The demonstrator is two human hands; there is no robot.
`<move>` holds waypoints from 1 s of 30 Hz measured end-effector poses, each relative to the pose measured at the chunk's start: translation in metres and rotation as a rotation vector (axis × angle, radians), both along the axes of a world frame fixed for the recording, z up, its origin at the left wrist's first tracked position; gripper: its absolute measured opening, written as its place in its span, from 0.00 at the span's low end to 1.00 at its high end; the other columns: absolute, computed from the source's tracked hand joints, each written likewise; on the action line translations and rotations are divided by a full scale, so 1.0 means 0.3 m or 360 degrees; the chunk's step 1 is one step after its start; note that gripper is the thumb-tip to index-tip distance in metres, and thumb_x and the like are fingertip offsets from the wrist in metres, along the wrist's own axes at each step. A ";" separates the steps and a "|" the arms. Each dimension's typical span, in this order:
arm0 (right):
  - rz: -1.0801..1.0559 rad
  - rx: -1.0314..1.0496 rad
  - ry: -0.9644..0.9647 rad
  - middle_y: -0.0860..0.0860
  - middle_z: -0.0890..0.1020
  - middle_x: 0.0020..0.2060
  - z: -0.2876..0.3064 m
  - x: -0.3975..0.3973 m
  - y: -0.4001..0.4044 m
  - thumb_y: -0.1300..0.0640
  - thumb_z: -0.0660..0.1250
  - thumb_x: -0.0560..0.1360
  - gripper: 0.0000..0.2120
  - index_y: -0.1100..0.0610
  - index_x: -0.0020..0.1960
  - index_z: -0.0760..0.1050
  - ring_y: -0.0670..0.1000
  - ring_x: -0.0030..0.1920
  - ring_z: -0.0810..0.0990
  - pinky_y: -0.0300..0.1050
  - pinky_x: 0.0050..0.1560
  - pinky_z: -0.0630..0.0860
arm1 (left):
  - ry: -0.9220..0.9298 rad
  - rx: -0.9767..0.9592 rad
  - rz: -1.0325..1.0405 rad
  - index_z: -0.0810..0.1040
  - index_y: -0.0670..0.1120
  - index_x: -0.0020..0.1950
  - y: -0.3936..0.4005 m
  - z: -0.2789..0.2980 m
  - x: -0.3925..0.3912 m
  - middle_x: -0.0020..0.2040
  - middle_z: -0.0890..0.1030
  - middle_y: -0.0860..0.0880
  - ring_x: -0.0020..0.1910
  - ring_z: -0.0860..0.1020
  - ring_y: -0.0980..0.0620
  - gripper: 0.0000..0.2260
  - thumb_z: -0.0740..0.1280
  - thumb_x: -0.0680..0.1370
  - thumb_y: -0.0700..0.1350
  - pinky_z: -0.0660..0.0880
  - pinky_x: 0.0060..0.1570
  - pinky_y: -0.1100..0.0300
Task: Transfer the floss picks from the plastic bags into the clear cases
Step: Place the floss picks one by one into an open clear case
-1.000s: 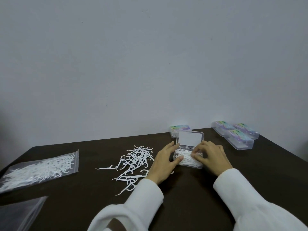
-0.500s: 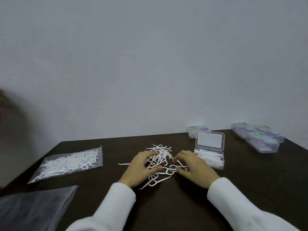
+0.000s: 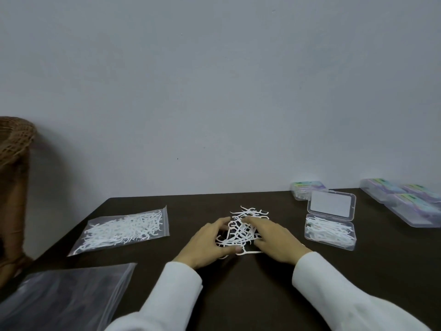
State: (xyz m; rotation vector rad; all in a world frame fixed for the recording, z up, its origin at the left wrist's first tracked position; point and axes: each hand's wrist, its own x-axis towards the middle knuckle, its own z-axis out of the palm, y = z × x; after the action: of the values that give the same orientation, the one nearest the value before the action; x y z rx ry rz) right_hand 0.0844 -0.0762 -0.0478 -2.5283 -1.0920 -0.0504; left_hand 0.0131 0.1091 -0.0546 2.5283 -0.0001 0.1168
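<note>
— Dark table (image 3: 238, 295) against a plain grey wall, w/ our loose pile of floss picks (image 3: 243, 229) in the middle. A sec ago we had both hands on the open case (image 3: 330, 231); now they're back at the pile.

— So that last batch is in, and we're going for another?

— Looks that way. Left hand (image 3: 210, 242) and right hand (image 3: 272, 237) are cupped round the pile from either side, fingers curled into the picks, raking them together. Can't tell yet if any are properly pinched.

— Case status?

— Lid up, picks already in the tray, just right of our right hand. Seems to have room, so prob. one more scoop or two.

— And the rest?

— One full bag (image 3: 124, 229) off to the left, untouched, an empty-looking bag (image 3: 66, 295) nearer us, closed cases (image 3: 403, 201) far right.
</note>
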 end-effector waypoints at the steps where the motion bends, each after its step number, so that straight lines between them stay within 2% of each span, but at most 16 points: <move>1: 0.0029 -0.0052 0.0008 0.47 0.66 0.70 -0.004 0.003 0.000 0.61 0.57 0.76 0.26 0.48 0.72 0.60 0.48 0.70 0.64 0.46 0.67 0.63 | 0.0023 -0.0017 -0.0008 0.59 0.56 0.74 0.000 0.004 -0.002 0.65 0.72 0.57 0.65 0.67 0.59 0.39 0.74 0.67 0.60 0.64 0.65 0.61; 3: 0.0041 -0.0096 -0.0038 0.47 0.68 0.69 -0.010 0.015 -0.002 0.64 0.56 0.76 0.24 0.49 0.71 0.63 0.48 0.69 0.63 0.46 0.66 0.64 | 0.0031 -0.0021 -0.0012 0.62 0.57 0.72 0.002 0.009 -0.003 0.63 0.73 0.58 0.63 0.67 0.60 0.39 0.76 0.65 0.58 0.63 0.63 0.64; 5: 0.0037 -0.0093 -0.0149 0.47 0.70 0.66 -0.009 0.028 -0.009 0.63 0.57 0.77 0.21 0.48 0.68 0.68 0.48 0.68 0.65 0.46 0.64 0.65 | -0.0012 -0.0068 -0.0008 0.67 0.56 0.69 0.000 0.006 0.001 0.60 0.75 0.57 0.61 0.71 0.60 0.35 0.77 0.65 0.55 0.66 0.62 0.65; 9: 0.0031 -0.0108 -0.0364 0.45 0.75 0.58 -0.006 0.039 -0.038 0.53 0.61 0.78 0.12 0.47 0.61 0.73 0.46 0.62 0.69 0.45 0.59 0.61 | -0.0127 -0.0184 -0.0003 0.75 0.52 0.61 -0.008 0.005 0.000 0.51 0.80 0.54 0.49 0.77 0.59 0.24 0.77 0.67 0.47 0.71 0.48 0.73; 11: 0.0042 -0.0110 -0.0435 0.45 0.75 0.56 -0.008 0.032 -0.055 0.51 0.61 0.78 0.11 0.48 0.60 0.73 0.46 0.61 0.69 0.45 0.59 0.59 | -0.0175 -0.0185 -0.0011 0.78 0.52 0.57 -0.011 0.006 -0.001 0.46 0.81 0.53 0.44 0.78 0.59 0.19 0.77 0.68 0.45 0.73 0.44 0.71; 15: 0.0077 -0.0094 -0.0604 0.45 0.78 0.52 0.000 0.022 -0.071 0.50 0.62 0.77 0.09 0.49 0.55 0.76 0.48 0.57 0.72 0.48 0.61 0.59 | -0.0227 -0.0106 -0.0028 0.81 0.52 0.53 -0.020 0.007 -0.008 0.44 0.81 0.54 0.42 0.78 0.61 0.13 0.75 0.70 0.44 0.75 0.45 0.68; 17: 0.0089 -0.0024 -0.0787 0.45 0.80 0.42 0.001 0.025 -0.076 0.50 0.72 0.70 0.06 0.49 0.45 0.79 0.48 0.48 0.78 0.52 0.54 0.67 | -0.0255 -0.0037 -0.0012 0.83 0.51 0.51 -0.023 0.007 -0.010 0.42 0.81 0.56 0.43 0.77 0.62 0.10 0.75 0.70 0.45 0.75 0.46 0.67; 18: 0.0067 0.0003 -0.0834 0.43 0.80 0.37 -0.003 0.028 -0.081 0.49 0.77 0.64 0.08 0.48 0.39 0.79 0.47 0.41 0.79 0.50 0.48 0.72 | -0.0268 -0.0010 -0.0005 0.83 0.51 0.50 -0.023 0.007 -0.012 0.42 0.81 0.57 0.43 0.77 0.62 0.09 0.75 0.71 0.45 0.75 0.47 0.66; 19: 0.0047 0.0024 -0.0891 0.43 0.79 0.33 -0.006 0.033 -0.086 0.48 0.79 0.59 0.11 0.46 0.36 0.78 0.46 0.37 0.79 0.47 0.45 0.72 | -0.0280 0.0016 -0.0005 0.84 0.51 0.50 -0.023 0.007 -0.011 0.42 0.82 0.57 0.43 0.78 0.62 0.08 0.74 0.71 0.46 0.75 0.48 0.65; 20: 0.0038 0.0041 -0.0906 0.42 0.78 0.32 -0.005 0.036 -0.091 0.48 0.80 0.58 0.12 0.45 0.34 0.78 0.45 0.35 0.78 0.45 0.47 0.71 | -0.0293 0.0051 -0.0009 0.84 0.51 0.51 -0.023 0.008 -0.011 0.43 0.82 0.56 0.44 0.78 0.61 0.08 0.73 0.72 0.46 0.75 0.49 0.64; 22: 0.0036 0.0117 -0.0933 0.41 0.79 0.31 -0.004 0.035 -0.103 0.49 0.79 0.60 0.11 0.46 0.34 0.77 0.44 0.34 0.78 0.43 0.50 0.70 | -0.0302 0.0154 -0.0015 0.83 0.52 0.53 -0.030 0.009 -0.010 0.46 0.83 0.55 0.46 0.79 0.60 0.08 0.71 0.74 0.48 0.75 0.51 0.62; 25: 0.0044 0.0226 -0.0873 0.41 0.79 0.30 0.005 0.032 -0.133 0.51 0.71 0.66 0.04 0.49 0.35 0.76 0.45 0.32 0.78 0.47 0.46 0.77 | -0.0323 0.0301 -0.0018 0.81 0.53 0.56 -0.040 0.015 -0.009 0.50 0.83 0.55 0.48 0.78 0.61 0.10 0.70 0.75 0.50 0.75 0.52 0.62; 28: -0.0009 0.0218 -0.0560 0.47 0.82 0.41 0.015 0.042 -0.168 0.52 0.64 0.76 0.07 0.54 0.47 0.78 0.50 0.44 0.79 0.45 0.52 0.69 | -0.0290 0.0283 -0.0005 0.79 0.54 0.59 -0.034 0.025 -0.021 0.51 0.80 0.59 0.49 0.76 0.64 0.16 0.72 0.72 0.54 0.74 0.53 0.65; 30: -0.0065 0.0282 -0.0414 0.47 0.80 0.46 0.014 0.050 -0.192 0.52 0.62 0.78 0.09 0.54 0.52 0.78 0.49 0.49 0.78 0.42 0.51 0.69 | -0.0206 0.0221 0.0018 0.78 0.55 0.59 -0.021 0.029 -0.026 0.51 0.78 0.60 0.49 0.75 0.64 0.19 0.73 0.70 0.56 0.73 0.51 0.67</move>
State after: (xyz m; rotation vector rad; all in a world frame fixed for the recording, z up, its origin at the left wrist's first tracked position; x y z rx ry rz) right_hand 0.0995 -0.1338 -0.0435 -2.4302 -1.0773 -0.4773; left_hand 0.0053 0.1029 -0.0458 2.6546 -0.0470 0.2940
